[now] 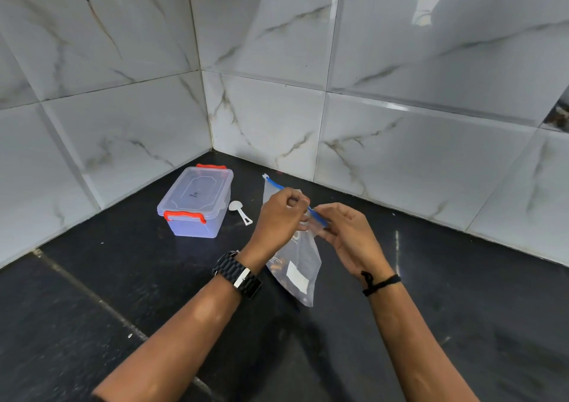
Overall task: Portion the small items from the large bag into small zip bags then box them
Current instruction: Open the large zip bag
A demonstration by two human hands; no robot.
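Seen from a head-worn camera over a black polished stone counter (123, 278) in a corner of white marble-patterned wall tiles (400, 62). On the counter near the corner, a clear rectangular plastic box (195, 206) with lid on and orange-red clip handles at both ends. Just right of the box, held up above the counter at centre, a large clear plastic zip bag (300, 263) with a blue slider strip along its top, a white label and a few dark small items showing low inside. Left hand (278, 216), fingers curled, pinching the bag's top edge at the blue strip; right hand (348, 235), fingers bent, gripping the same edge just beside it. On the left wrist, a black link-band watch (237, 273); on the right, a black cord bracelet (380, 283). Between box and bag, lying flat, a small white plastic scoop (240, 212).
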